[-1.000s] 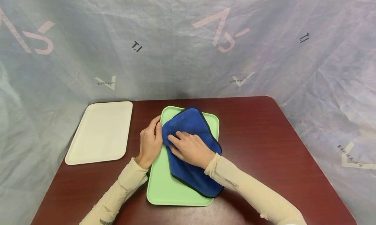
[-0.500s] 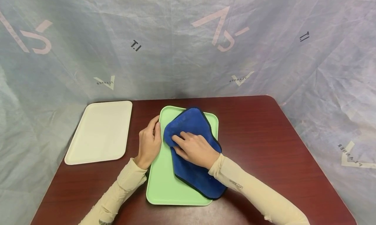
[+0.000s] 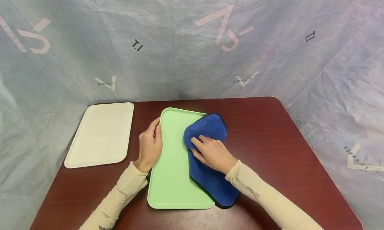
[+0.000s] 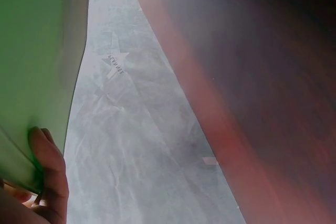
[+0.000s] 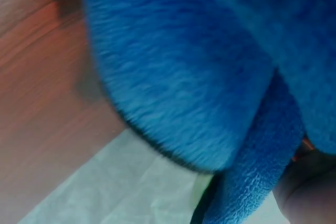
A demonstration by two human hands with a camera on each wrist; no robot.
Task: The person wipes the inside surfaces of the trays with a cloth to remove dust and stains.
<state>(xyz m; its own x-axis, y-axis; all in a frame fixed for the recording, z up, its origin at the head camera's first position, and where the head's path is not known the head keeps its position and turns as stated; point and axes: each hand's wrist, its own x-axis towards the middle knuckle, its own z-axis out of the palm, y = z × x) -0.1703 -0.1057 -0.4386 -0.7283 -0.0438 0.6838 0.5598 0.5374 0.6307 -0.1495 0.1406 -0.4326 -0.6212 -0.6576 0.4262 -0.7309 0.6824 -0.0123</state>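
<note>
Blue cloth [image 3: 204,174] on a green tray [image 3: 169,171], head view. The cloth lies over the tray's right part and overhangs its right rim onto the table [image 3: 276,143]; its long axis runs from far to near, the near end slanting right. The tray's long axis likewise points away from the person. The left hand [image 3: 150,146] grips the tray's left rim, with some fingers hidden at the edge; the right hand [image 3: 214,155] has bent fingers gripping the cloth, their tips partly obscured. A white tray [image 3: 100,135] lies well apart at left. Most of the green tray's right side is concealed by the cloth, and both sleeves [image 3: 264,193] are cut off below. In the left wrist view only part of the left hand shows; in the right wrist view, blurred cloth covers much of the field.
</note>
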